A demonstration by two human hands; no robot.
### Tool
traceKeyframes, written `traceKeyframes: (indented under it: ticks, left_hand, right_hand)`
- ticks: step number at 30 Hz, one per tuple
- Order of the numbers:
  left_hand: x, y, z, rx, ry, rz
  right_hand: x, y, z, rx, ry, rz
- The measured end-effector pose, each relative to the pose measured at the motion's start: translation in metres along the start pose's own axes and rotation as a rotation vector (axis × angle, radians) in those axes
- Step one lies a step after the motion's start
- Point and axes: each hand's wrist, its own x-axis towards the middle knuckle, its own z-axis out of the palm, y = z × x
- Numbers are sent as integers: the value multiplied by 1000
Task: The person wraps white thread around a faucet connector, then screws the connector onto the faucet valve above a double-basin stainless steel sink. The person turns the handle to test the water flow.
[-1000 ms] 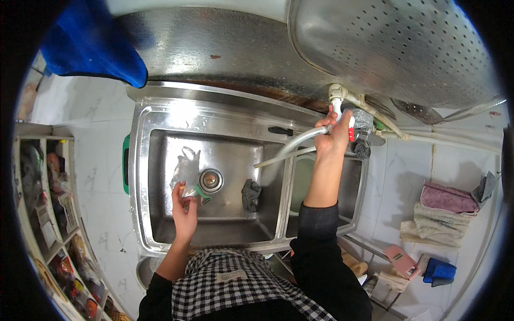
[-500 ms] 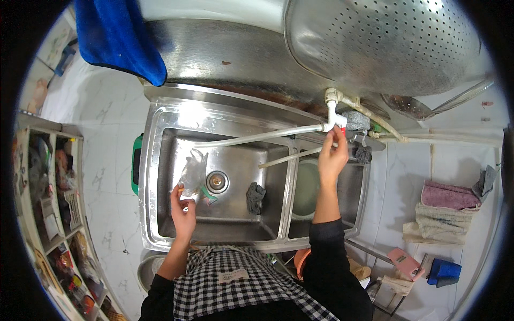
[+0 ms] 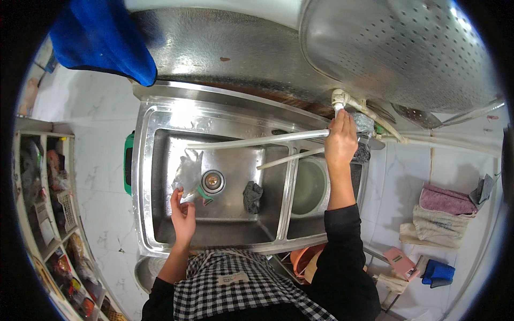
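Note:
My left hand (image 3: 183,216) is over the left bowl of a steel sink (image 3: 138,182), pinching the near end of a clear plastic bag (image 3: 187,170) that has a green strip on it. The bag lies left of the drain (image 3: 213,182). At the back right, my right hand (image 3: 341,142) is closed around the white plastic tap (image 3: 339,107) and covers its handle. From the tap a pale hose (image 3: 257,140) stretches left across the bowl, its end above the bag. I cannot make out water leaving it.
A crumpled dark grey cloth (image 3: 252,197) lies in the left bowl, under a second thin hose (image 3: 289,159). The right bowl holds a round basin (image 3: 309,184) of cloudy water. A blue towel (image 3: 101,43) and a large perforated steel pan (image 3: 396,59) hang behind; shelves (image 3: 69,184) stand left.
My right hand has shifted from fingertips at the tap's red part to a grip over the tap. The left hand still holds the bag, and the view has tilted slightly.

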Motion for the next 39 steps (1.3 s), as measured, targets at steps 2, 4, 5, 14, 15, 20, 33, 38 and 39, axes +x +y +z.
traceKeyframes:
  ticks: [2,4,5,14,15,20,33,38,39]
  left_hand:
    - [4,-7,0,9,-10,-22]
    - [9,-14,2,-9,-17,-20]
    - [11,-17,3,-20,-18,-12]
    - [23,-10,16,-44,-48,-21]
    - [23,-8,17,-39,-47,-13]
    - [20,-5,16,-55,-54,18]
    - [2,15,12,13,-58,86]
    - [-9,23,10,53,-61,99]
    - [-10,24,9,31,-60,144]
  right_hand:
    - [0,-1,1,13,10,12]
    - [0,-3,1,58,-10,53]
    - [1,-3,0,80,-21,76]
    - [3,-14,-2,591,-52,652]
    - [5,-13,-2,646,-52,713]
    - [10,-14,1,1235,-19,1116]
    - [9,2,25,2151,87,1669]
    - [-4,4,17,2241,-6,1552]
    - [-6,3,12,2208,-14,1582]
